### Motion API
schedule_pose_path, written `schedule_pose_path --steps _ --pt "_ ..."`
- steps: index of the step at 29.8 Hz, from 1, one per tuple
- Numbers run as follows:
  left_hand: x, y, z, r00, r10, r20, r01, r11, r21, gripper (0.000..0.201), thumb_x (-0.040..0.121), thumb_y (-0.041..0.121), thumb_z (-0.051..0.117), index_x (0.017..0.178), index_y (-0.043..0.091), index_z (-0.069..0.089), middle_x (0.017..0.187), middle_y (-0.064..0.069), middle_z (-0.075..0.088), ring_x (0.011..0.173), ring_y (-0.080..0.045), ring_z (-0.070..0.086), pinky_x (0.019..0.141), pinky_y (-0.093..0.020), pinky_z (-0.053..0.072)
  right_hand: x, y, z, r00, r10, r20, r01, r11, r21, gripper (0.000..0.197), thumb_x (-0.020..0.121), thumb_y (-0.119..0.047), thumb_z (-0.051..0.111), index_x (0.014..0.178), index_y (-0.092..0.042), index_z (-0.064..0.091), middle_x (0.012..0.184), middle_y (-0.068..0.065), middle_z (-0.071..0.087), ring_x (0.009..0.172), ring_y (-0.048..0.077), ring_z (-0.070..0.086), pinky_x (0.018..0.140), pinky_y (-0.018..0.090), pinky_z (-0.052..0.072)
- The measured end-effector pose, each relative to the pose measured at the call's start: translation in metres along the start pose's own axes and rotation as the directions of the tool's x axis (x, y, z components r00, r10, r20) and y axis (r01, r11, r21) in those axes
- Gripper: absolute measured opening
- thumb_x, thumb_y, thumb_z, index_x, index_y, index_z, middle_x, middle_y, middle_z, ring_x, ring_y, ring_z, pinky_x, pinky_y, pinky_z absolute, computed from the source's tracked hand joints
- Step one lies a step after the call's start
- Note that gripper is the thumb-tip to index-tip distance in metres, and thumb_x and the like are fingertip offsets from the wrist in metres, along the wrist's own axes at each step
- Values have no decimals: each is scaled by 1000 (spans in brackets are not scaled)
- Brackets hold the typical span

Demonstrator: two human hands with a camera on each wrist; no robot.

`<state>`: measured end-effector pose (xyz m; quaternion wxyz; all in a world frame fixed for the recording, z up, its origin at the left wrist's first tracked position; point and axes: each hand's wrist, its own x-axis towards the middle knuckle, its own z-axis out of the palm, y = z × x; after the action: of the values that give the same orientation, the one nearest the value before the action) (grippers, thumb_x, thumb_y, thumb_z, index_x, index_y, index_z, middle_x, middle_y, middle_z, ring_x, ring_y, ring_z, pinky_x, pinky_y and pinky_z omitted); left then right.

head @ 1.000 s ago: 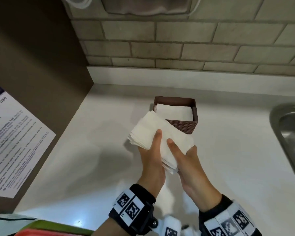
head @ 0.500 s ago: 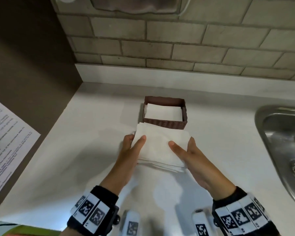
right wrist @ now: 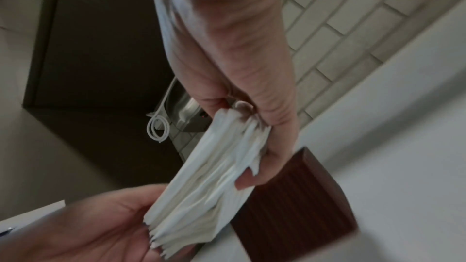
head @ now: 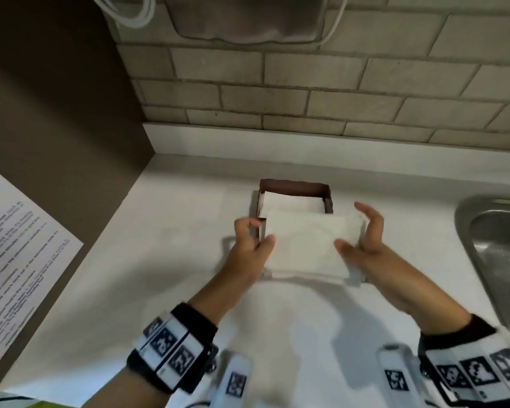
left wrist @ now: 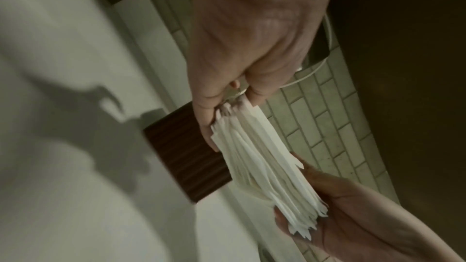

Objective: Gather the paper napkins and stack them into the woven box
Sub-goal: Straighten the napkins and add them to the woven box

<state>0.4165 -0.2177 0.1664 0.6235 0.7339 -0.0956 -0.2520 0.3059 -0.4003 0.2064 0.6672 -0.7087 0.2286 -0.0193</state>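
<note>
A thick stack of white paper napkins (head: 306, 245) is held between both hands, above the counter and over the near side of the dark brown woven box (head: 295, 187). My left hand (head: 252, 240) grips the stack's left end, thumb on top and fingers underneath. My right hand (head: 362, 234) grips the right end the same way. The wrist views show the fanned napkin edges (left wrist: 264, 166) (right wrist: 214, 176) pinched at both ends, with the box wall (left wrist: 186, 156) (right wrist: 297, 202) just below. More white napkins (head: 289, 204) lie inside the box.
A white counter (head: 159, 260) runs to a brick-tiled wall (head: 306, 98) at the back. A steel sink (head: 498, 245) lies at the right. A dark side panel with a printed notice (head: 18, 260) stands at the left. A metal dispenser (head: 245, 16) and a white cord hang above.
The stack has been lifted off the counter and carried forward over the box's near edge. Both hands moved out to its left and right ends.
</note>
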Motion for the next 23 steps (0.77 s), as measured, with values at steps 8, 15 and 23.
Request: schedule_pose_path --steps 8,15,23 --pt "94 38 -4 997 67 -42 -64 996 60 23 102 15 43 92 35 49 113 -9 58 88 -24 53 73 -35 44 93 -45 -5 991 -122 46 130 951 -281 27 101 -11 38 112 -35 31 93 12 45 74 24 45 53 29 38" --pt "104 23 -7 998 48 -31 -43 986 160 31 98 5 43 113 26 60 127 -14 62 97 -28 62 86 -38 50 132 -24 -1 999 11 32 4 907 -421 21 102 -16 37 119 -27 38 80 6 42 73 19 41 60 30 36" --pt "83 27 -19 990 115 -81 -93 966 242 29 97 2 48 115 10 70 120 -8 70 106 -19 65 99 -25 49 142 -20 2 996 75 50 -37 845 -534 24 101 -12 37 119 -28 39 84 2 47 69 14 44 53 24 36"
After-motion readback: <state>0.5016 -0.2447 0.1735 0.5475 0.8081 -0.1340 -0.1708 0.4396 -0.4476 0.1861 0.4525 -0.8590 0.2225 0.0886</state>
